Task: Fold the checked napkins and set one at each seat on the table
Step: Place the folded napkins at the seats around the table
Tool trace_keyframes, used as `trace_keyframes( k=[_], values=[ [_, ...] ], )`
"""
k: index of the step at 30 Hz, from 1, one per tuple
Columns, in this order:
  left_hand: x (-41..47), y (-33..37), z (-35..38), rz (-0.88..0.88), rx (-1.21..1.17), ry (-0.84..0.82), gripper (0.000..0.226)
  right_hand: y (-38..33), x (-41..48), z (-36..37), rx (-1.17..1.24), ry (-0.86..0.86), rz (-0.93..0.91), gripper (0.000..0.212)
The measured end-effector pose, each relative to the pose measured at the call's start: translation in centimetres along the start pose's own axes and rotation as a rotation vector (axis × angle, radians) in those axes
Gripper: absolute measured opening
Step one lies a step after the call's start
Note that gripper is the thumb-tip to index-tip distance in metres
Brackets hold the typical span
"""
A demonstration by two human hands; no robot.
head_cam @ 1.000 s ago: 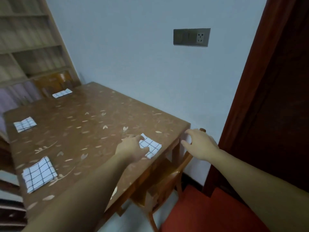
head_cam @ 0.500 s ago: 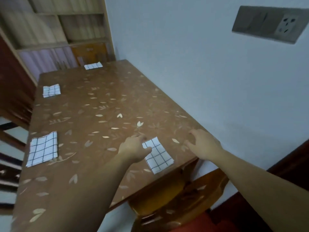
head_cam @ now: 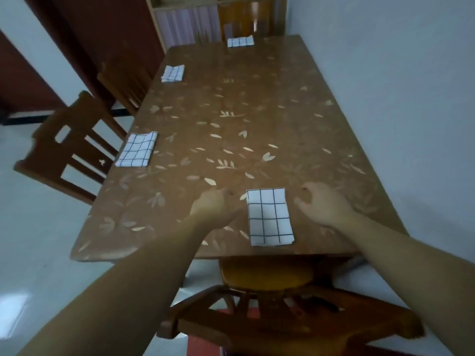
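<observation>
A folded white napkin with dark checks (head_cam: 270, 217) lies flat at the near end of the brown leaf-patterned table (head_cam: 257, 124). My left hand (head_cam: 218, 205) rests just left of it with loosely curled fingers, apart from the cloth. My right hand (head_cam: 323, 205) hovers just right of it, fingers curled and empty. Three more folded checked napkins lie on the table: one at the left edge (head_cam: 137, 149), one farther along the left edge (head_cam: 173, 73), and one at the far end (head_cam: 240, 42).
A wooden chair (head_cam: 270, 304) stands tucked under the near end, right below me. Two more chairs (head_cam: 69, 147) (head_cam: 123, 80) line the left side. A wall runs close along the table's right side. Shelving (head_cam: 218, 11) stands beyond the far end.
The view has swung round to face down the table's length. My left hand has come off the near napkin, and both hands now sit on either side of it.
</observation>
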State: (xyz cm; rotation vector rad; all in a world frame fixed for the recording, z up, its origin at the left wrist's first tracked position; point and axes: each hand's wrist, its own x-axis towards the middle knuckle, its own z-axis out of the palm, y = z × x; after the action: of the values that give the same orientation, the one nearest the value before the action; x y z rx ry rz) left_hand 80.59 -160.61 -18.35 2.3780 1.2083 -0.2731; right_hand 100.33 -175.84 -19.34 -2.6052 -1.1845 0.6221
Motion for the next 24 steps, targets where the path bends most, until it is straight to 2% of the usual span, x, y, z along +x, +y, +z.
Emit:
trace_keyframes(
  k=[3,5,8,9,11,13,19,24],
  values=[
    [0.7,0.7,3.1,-0.028,-0.044,-0.062,0.057,1.1,0.9,2.3,-0.015,-0.058,0.007,0.056],
    [1.3,1.0,5.3,-0.034,-0.08,-0.135,0.047,1.9,1.5,3.9,-0.012,-0.086,0.036,0.056],
    [2.3,0.8,7.6,-0.096,-0.138,-0.185,0.026,2.4,2.3,6.2,0.051,-0.109,0.108,0.038],
    [2.5,0.6,8.1,-0.109,-0.133,-0.201,0.025,2.6,2.4,6.9,0.086,-0.106,0.134,0.031],
    [3.0,0.3,8.9,-0.12,-0.121,-0.242,0.03,3.0,2.5,7.7,0.134,-0.11,0.177,0.042],
    [3.5,0.0,9.3,-0.135,-0.175,-0.262,0.03,3.1,2.9,8.1,0.194,-0.111,0.22,0.044],
    [4.9,-0.7,9.6,-0.236,-0.367,-0.27,0.023,2.2,3.5,8.1,0.382,-0.145,0.293,0.026],
    [5.1,-2.2,9.0,-0.224,-0.255,-0.228,0.023,0.4,3.7,8.8,0.454,-0.224,0.315,0.014]
  ],
)
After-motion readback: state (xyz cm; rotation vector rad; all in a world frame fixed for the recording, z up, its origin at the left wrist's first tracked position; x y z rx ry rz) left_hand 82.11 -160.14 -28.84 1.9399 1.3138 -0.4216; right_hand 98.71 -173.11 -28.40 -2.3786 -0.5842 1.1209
